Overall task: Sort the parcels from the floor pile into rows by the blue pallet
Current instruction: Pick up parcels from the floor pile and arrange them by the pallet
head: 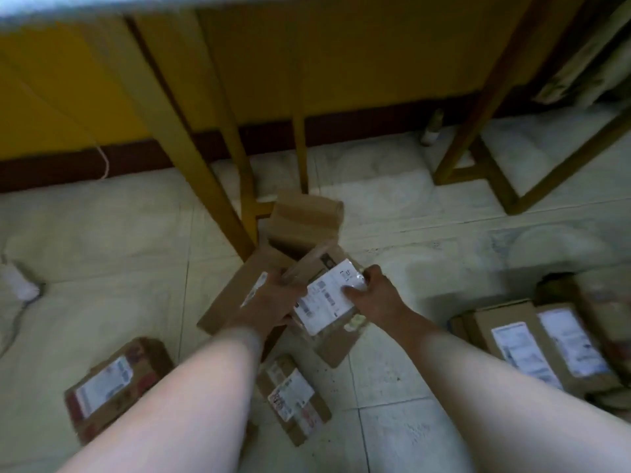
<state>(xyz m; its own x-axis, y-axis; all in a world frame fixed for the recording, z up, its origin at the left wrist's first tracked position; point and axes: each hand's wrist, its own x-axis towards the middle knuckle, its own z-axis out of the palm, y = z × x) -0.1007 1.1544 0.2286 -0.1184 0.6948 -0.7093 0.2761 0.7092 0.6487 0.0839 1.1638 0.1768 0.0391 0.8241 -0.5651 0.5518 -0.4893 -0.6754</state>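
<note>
— What are the hands doing?

— Both are on one small parcel (326,297) with a white label, held up above the floor (102,240). The left hand (273,302) has its fingers curled round the parcel's left edge; the right hand (374,297) grips the right edge, thumb laid flat on the label.

— And the rest of the parcels?

— A loose heap lies right under the hands: a long brown box (235,298) and an open-flapped box (305,216) by the yellow table leg (191,155). A red-taped parcel (116,387) sits near left, a smaller labelled one (293,397) between the forearms. Two labelled boxes (546,346) lie side by side at the right.

— Are those touching?

— They look pressed together, though the blur makes it hard to be sure.
</note>
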